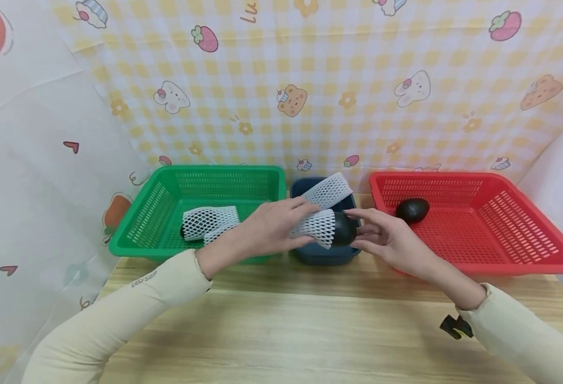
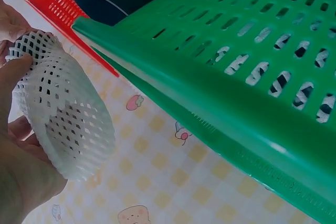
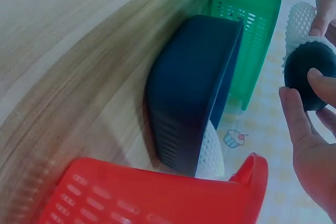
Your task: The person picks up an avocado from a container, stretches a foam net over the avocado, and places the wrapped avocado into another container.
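Clock reference: head view, centred on the blue bin (image 1: 327, 260); 12 o'clock faces the patterned cloth (image 1: 348, 69).
Black fruit (image 1: 346, 229): held between both hands, seen in front of the bin's opening; its 9 o'clock part sits inside the net sleeve (image 1: 321, 225), while its 3 o'clock end is exposed.
Left hand (image 1: 281, 224): positioned at the 9 o'clock side of the fruit; fingers and thumb grasp the net sleeve.
Right hand (image 1: 391, 237): positioned at the 3 o'clock side; thumb and fingers pinch the exposed end of the black fruit.
Blue bin: stands on the wooden table (image 1: 281, 330); a spare net (image 1: 328, 190) projects above its rim toward 1 o'clock.
Green basket (image 1: 214, 169): at 9 o'clock; contains netted pieces (image 1: 208, 221), partly hidden by the left forearm (image 1: 231, 244).
Red basket (image 1: 473, 229): at 3 o'clock; a second dark fruit (image 1: 412, 210) lies near its 10 o'clock corner.
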`<state>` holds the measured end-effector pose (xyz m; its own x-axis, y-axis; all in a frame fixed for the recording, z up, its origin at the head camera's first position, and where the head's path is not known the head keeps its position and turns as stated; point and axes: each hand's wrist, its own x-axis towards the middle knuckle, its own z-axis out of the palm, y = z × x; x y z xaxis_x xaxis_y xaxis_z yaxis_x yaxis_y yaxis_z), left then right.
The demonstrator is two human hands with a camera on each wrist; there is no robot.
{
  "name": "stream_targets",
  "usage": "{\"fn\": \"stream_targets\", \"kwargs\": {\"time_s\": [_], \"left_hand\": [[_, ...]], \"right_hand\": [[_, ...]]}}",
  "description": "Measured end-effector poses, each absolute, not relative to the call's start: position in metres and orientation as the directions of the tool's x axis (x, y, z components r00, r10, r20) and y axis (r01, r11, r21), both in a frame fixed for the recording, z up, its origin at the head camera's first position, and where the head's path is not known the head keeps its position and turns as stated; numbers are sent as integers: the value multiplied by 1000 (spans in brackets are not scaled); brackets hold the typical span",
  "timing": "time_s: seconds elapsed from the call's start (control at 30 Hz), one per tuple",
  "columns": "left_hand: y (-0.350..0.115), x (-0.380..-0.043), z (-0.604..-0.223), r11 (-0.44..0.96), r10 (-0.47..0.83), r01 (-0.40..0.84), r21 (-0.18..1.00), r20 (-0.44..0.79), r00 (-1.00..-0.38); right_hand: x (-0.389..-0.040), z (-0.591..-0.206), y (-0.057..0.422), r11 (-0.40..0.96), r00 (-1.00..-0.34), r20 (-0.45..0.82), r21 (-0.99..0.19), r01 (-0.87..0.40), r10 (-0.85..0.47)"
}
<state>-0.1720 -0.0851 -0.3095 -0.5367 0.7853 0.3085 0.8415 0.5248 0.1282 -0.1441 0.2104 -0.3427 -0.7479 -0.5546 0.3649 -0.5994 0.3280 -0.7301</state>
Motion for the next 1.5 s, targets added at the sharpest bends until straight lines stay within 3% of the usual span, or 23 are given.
{"fn": "stream_targets", "kwargs": {"time_s": [0.5, 0.97, 1.5], "left_hand": [[-86, -173, -309, 512, 789, 846, 150, 307, -532], [-84, -172, -304, 522, 789, 842, 137, 299, -537], [-77, -170, -302, 489, 796, 857, 163, 318, -515]], "right_hand": [[-142, -347, 209, 324, -785, 411, -746, -582, -464], [-145, -349, 201, 219, -738, 491, -743, -632, -463], [-142, -349, 184, 258, -702, 560, -670, -696, -441]]}}
